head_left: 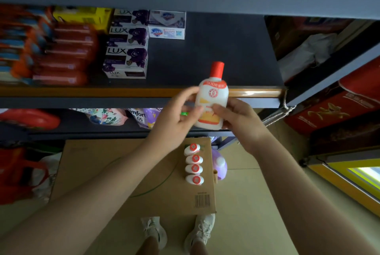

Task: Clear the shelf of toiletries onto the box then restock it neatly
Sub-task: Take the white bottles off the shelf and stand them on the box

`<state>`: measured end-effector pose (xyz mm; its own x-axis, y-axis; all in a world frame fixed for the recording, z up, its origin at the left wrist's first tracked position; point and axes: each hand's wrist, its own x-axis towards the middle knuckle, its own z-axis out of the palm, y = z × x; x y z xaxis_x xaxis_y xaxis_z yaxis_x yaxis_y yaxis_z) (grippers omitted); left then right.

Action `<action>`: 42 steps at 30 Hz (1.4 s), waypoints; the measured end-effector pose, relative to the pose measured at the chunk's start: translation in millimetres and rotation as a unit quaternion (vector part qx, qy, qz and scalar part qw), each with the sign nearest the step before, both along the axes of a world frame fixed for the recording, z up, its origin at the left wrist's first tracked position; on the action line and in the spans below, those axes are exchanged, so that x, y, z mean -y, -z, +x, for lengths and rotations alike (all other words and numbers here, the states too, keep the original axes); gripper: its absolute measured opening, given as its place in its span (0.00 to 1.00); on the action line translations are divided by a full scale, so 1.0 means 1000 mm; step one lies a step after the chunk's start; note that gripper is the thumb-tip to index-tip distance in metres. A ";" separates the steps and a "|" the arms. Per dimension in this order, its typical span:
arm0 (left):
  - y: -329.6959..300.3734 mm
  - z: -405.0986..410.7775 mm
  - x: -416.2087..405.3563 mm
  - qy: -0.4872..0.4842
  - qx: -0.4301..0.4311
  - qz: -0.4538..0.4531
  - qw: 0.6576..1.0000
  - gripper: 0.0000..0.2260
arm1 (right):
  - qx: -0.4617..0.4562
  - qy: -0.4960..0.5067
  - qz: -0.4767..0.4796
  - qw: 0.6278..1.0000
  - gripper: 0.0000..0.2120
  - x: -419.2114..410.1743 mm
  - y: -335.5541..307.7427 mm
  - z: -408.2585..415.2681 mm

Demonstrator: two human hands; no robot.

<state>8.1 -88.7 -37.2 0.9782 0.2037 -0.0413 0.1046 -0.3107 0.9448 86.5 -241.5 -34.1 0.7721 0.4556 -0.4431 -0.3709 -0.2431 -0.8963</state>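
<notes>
I hold a white lotion bottle [211, 98] with a red cap upright in front of the shelf's front edge. My right hand [240, 119] grips its lower right side, and my left hand [178, 115] pinches its left side with thumb and fingers. Behind it lies the dark shelf board [216, 49], bare on its right half. Several matching white bottles [194, 164] with red caps stand in a row on the cardboard box [115, 172] below.
Lux soap boxes [126, 57], a Safeguard box [167, 28], red packs [65, 57] and yellow boxes [82, 15] fill the shelf's left half. Refill pouches [141, 117] sit on the lower shelf. A purple jug [220, 164] stands beside the box; red cartons [333, 110] at right.
</notes>
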 end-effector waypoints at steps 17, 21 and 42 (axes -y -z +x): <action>0.030 -0.020 0.033 0.046 -0.137 -0.191 0.971 0.18 | -0.032 -0.067 0.088 0.993 0.25 0.029 0.017 -0.016; 0.038 -0.025 0.029 0.080 -0.152 -0.296 0.940 0.20 | -0.017 -0.069 0.059 0.996 0.22 0.030 0.013 -0.018; 0.062 -0.035 0.038 0.064 -0.264 -0.601 0.752 0.19 | -0.095 0.050 0.091 0.990 0.10 0.023 0.021 -0.016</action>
<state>-26.4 -126.3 -99.2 0.7695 -0.3851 -0.5095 0.6052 0.6944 0.3892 70.2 -264.1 -55.2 0.7283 0.4662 -0.5021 -0.5505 -0.0382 -0.8339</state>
